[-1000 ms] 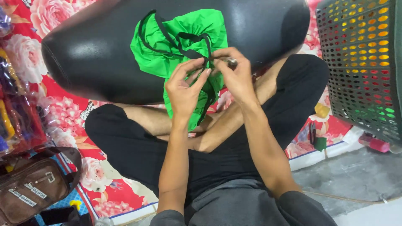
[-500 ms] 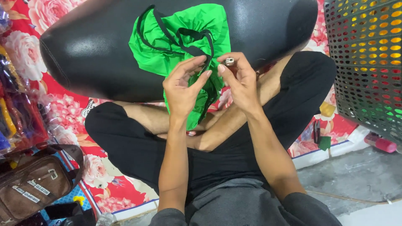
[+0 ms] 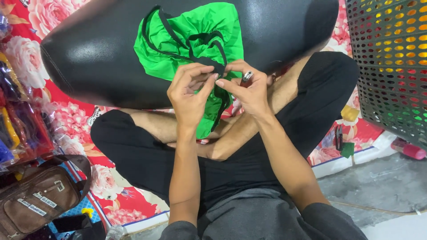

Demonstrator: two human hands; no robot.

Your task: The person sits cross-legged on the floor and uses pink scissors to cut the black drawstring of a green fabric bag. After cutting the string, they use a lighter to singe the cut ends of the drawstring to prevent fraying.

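Green cloth (image 3: 195,40) black trim pinched between both hands' fingers (image 3: 209,82).

A person sits cross-legged on a red floral mat (image 3: 66,120). Both hands meet over a green fabric bag (image 3: 187,49) with black trim, draped on a black cushion (image 3: 98,58). The left hand (image 3: 189,95) pinches its black strap (image 3: 213,66); the right hand (image 3: 249,91) holds a small metal lighter (image 3: 247,76). A brown bag (image 3: 33,202) lies at lower left, a perforated basket (image 3: 391,58) at right.
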